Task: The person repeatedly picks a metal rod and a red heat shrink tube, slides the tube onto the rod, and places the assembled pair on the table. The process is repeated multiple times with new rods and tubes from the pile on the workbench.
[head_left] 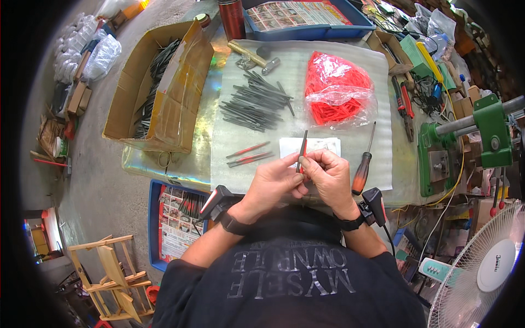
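- While two forearms reach in from the near edge, the left hand (278, 178) keeps a narrow grip, thumb and fingers closed on a slim dark-and-red piece (303, 143).
- The right hand (330, 175) pinches the same piece from the other side, its grip narrow too; the dark tip points away from the body, above a white sheet (329, 144).
- Just right of that hand, a screwdriver (363, 167) lies with its shaft pointing away.
- Left of the hands and slightly beyond, a few dark-and-red sticks (249, 158) lie on a pale mat (235, 179) spread over the tabletop (201, 156).
- Farther out, a loose heap of dark strips (252, 104) lies left of a clear bag of red pieces (339, 87).
- Left of the heap, an open cardboard box (178, 117) holds more strips.
- Beyond the heap lies a hammer (251, 56).
- At the far end, a red flask (232, 19) stands beside a blue tray (311, 34).
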Motion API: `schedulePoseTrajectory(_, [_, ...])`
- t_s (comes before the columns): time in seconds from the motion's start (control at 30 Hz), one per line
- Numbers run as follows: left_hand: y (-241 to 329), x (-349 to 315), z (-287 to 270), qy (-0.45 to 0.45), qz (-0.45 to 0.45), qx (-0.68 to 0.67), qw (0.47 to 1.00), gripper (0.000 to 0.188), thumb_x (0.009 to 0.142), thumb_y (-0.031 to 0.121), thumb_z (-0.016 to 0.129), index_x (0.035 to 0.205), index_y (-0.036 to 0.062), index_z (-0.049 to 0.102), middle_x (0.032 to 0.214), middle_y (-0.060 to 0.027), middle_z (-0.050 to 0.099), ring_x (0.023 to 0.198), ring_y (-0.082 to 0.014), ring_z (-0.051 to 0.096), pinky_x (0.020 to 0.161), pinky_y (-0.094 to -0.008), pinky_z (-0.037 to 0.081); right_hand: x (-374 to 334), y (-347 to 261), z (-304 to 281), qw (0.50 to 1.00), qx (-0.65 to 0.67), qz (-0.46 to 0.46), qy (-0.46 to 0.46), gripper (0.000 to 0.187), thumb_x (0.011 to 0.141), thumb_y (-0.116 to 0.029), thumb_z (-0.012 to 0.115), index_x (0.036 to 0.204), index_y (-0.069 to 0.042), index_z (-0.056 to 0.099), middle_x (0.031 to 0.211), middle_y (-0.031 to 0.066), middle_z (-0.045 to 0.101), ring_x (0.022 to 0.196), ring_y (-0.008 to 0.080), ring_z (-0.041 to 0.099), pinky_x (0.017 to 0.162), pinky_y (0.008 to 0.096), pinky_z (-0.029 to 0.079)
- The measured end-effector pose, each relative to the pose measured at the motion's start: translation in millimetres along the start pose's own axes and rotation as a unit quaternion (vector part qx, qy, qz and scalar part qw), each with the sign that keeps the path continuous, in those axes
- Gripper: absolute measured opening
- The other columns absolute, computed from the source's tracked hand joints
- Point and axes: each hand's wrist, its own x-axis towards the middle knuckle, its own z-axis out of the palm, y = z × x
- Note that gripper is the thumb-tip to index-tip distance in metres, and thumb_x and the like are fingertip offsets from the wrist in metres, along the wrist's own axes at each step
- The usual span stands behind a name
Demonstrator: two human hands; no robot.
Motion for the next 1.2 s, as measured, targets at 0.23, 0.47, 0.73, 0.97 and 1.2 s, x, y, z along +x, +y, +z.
schedulePoseTrajectory(0.23, [-2.7,-0.2,-1.7,-0.006,0.006,0.029,1.0,0.048,0.089,0.003,0.058,0.134,0.0114,0.046,0.079,-0.0114,0.065,0.066,-0.0147,0.063,0.059,-0.0254,0.052,-1.3,-0.3,2.2,0.999,-0.016,-0.021,0.019,0.013,0.09,-0.007,0.058,0.094,0.005,0.061,0.067,0.0037,0.06,0.049,0.0066,0.052,0.044,0.0215,0.041])
schedulePoseTrajectory(0.47, [-5.4,0.5,-2.6,-0.01,0.01,0.029,0.999,0.05,0.089,0.005,0.059,0.136,0.0137,0.044,0.078,-0.011,0.065,0.066,-0.0145,0.063,0.058,-0.0252,0.052,-1.6,3.0,2.6,0.999,-0.004,-0.023,0.03,0.012,0.09,-0.007,0.058,0.094,0.004,0.061,0.066,0.0032,0.06,0.049,0.0064,0.052,0.044,0.0218,0.042])
schedulePoseTrajectory(0.73, [-6.1,0.3,-2.3,-0.021,0.014,0.022,0.999,0.051,0.089,0.005,0.058,0.137,0.0146,0.042,0.077,-0.0106,0.064,0.064,-0.0139,0.062,0.057,-0.0245,0.051,-3.0,2.3,2.1,0.999,0.004,-0.02,0.025,0.014,0.091,-0.008,0.057,0.097,0.003,0.061,0.067,0.0034,0.06,0.048,0.0068,0.053,0.043,0.0221,0.042])
schedulePoseTrajectory(0.97, [-6.1,0.2,-1.0,-0.012,0.016,0.03,0.999,0.052,0.089,0.004,0.058,0.138,0.0159,0.042,0.076,-0.0101,0.064,0.063,-0.0136,0.061,0.056,-0.0243,0.051,-2.9,1.8,2.8,0.999,0.001,-0.014,0.031,0.014,0.091,-0.008,0.057,0.098,0.003,0.061,0.065,0.0034,0.059,0.048,0.0075,0.053,0.042,0.0225,0.042])
schedulePoseTrajectory(1.2, [-6.6,-0.3,-0.7,-0.008,0.02,0.047,0.999,0.053,0.089,0.002,0.057,0.138,0.0148,0.041,0.076,-0.0093,0.064,0.063,-0.0125,0.061,0.056,-0.0242,0.051,-4.1,-0.6,4.8,0.999,0.008,-0.007,0.039,0.015,0.091,-0.009,0.057,0.098,0.004,0.061,0.064,0.0035,0.059,0.048,0.0076,0.053,0.042,0.0224,0.042])
